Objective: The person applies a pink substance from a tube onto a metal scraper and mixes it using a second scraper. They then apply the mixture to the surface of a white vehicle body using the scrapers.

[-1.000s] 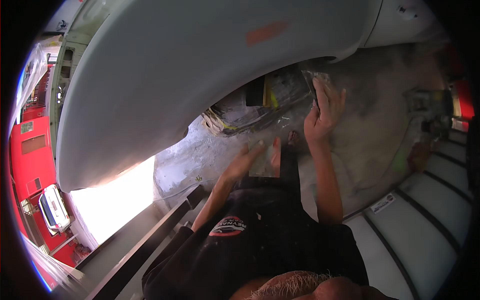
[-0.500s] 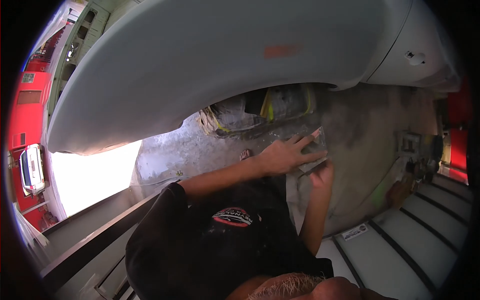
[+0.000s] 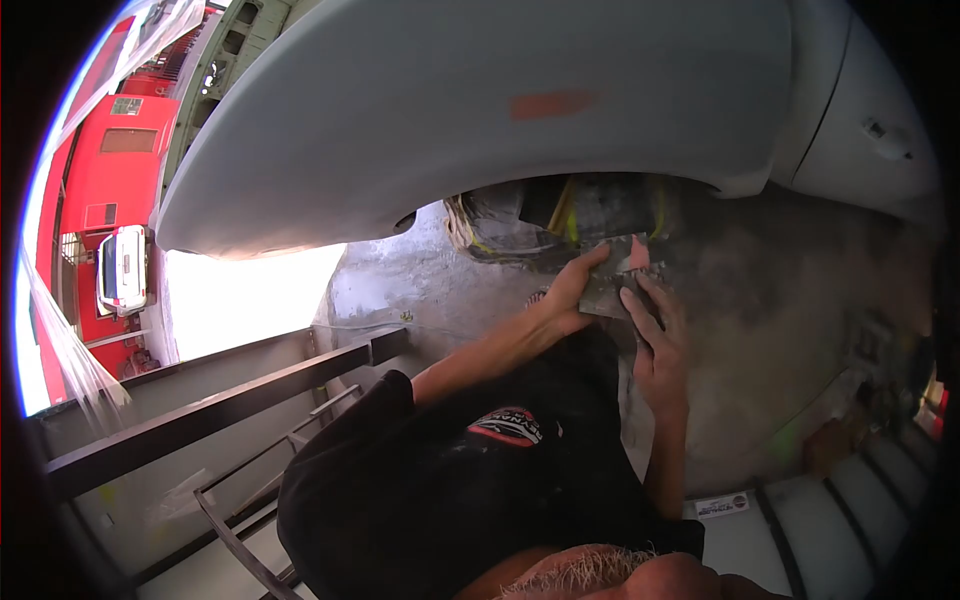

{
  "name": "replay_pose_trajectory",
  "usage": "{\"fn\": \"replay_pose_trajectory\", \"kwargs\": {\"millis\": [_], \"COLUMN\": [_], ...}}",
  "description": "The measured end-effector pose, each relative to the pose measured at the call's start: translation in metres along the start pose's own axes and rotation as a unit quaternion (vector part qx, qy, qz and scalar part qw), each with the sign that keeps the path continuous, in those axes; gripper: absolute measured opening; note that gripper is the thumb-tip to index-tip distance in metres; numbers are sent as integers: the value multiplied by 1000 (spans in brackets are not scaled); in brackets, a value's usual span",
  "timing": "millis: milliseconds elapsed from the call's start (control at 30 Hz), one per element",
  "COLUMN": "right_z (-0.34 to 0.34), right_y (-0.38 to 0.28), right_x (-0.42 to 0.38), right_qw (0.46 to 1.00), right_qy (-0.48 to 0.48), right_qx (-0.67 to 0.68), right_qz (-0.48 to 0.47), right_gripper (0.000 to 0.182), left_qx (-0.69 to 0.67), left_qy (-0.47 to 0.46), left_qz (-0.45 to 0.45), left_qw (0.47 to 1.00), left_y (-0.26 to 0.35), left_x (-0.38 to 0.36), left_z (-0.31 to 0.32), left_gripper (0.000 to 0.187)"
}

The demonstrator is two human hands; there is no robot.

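My left hand grips the left side of a thin flat plate. A small patch of pink paste, like body filler, lies near the plate's far edge. From the right, my right hand reaches over the plate, its bent fingers against the surface just below the paste. Anything thin between those fingers is too small to make out. Above my hands curves a grey primed car body panel, which carries an orange-pink smear. Both hands are apart from the panel.
A tire wrapped in plastic and tape shows under the panel's arch. A dark metal beam and a ladder-like frame stand at left. A white car is outside. Ribbed wall panels are at lower right.
My left hand has shifted from over the plate to its left side. My right hand has come from beneath to the plate's top. The view has turned slightly.
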State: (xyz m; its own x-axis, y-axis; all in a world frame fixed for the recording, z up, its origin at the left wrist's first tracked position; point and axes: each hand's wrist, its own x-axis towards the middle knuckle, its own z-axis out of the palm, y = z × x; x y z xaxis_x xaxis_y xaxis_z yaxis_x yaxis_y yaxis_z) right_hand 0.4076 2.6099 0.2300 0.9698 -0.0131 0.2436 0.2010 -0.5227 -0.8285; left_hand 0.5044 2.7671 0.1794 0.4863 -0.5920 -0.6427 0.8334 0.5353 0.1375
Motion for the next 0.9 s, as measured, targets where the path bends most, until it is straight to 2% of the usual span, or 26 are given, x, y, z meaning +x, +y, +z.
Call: {"fn": "replay_pose_trajectory", "kwargs": {"millis": [67,100,167,200,300,333,400,433,467,567,700,733,833,867,900], "right_z": [-13,-22,-49,-61,-81,-79,-70,-68,-67,-52,-38,-40,-57,-64,-71], "right_y": [3,6,21,38,82,97,119,127,135,176,204,205,198,197,198], "right_x": [-5,-7,-16,-25,-50,-58,-70,-72,-73,-89,-107,-107,-100,-96,-92], "right_qw": [999,999,995,989,980,986,969,964,958,948,923,909,828,798,761], "right_qy": [-9,-20,-43,-64,-91,-49,35,53,72,115,143,147,236,236,233], "right_qx": [-28,-41,-70,-121,-144,-69,85,94,103,121,109,148,300,386,468], "right_qz": [-15,9,60,55,106,147,230,243,257,271,342,360,410,400,384], "right_gripper": [52,51,50,53,49,45,37,35,34,35,37,36,33,35,37], "left_qx": [-29,-41,-101,-128,-4,71,129,162,98,110,104,150,265,376,482], "left_qy": [19,28,-15,-38,-62,-96,-89,-88,-76,-50,-39,36,47,28,-36], "left_qz": [-10,-17,-38,-49,-28,-4,-29,-45,-76,-109,-107,-69,135,204,302], "left_qw": [999,999,994,990,998,993,987,982,989,987,988,986,954,903,822], "left_y": [-10,-14,-16,-16,-5,-4,-9,-13,-24,-52,-80,-86,-97,-96,-90], "left_x": [4,4,1,0,-9,-7,3,10,13,19,23,24,32,35,38], "left_z": [4,9,12,14,29,31,29,32,35,36,44,49,66,71,84], "left_gripper": [37,37,39,40,41,43,44,45,41,41,41,43,44,47,46]}}
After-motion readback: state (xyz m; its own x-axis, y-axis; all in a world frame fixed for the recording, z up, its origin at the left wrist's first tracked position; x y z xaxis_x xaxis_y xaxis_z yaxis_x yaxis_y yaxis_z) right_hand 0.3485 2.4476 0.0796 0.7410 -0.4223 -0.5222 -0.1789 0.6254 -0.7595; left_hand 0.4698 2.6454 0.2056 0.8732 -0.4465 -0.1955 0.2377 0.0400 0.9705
